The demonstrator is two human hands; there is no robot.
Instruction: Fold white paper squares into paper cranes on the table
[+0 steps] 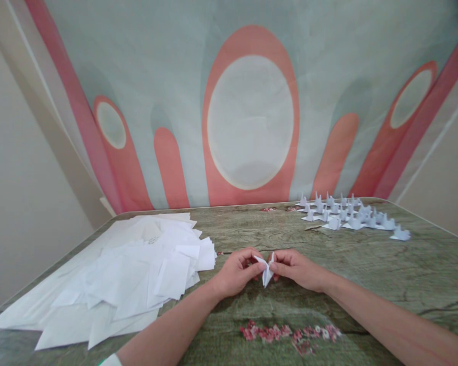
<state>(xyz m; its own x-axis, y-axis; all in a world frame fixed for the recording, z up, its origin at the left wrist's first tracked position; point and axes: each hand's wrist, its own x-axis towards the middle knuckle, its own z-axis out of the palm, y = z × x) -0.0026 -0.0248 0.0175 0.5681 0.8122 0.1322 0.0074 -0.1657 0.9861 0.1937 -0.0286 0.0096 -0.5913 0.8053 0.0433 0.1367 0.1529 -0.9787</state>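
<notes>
Between my hands, just over the middle of the table, is a small folded white paper crane (266,276), narrow and pointed at the bottom with two points spread upward. My left hand (239,271) pinches its left point between thumb and fingers. On the other side my right hand (295,268) grips the right point the same way. Both hands are closed on the paper, and the fingertips partly cover it. Rows of finished white paper cranes (354,222) stand at the far right of the table.
A broad, messy pile of white paper sheets and squares (133,274) covers the table's left side. The wood-patterned table (370,300) carries a printed strip of pink flowers (275,333) near me. Behind it hangs a grey-green and coral backdrop (252,43).
</notes>
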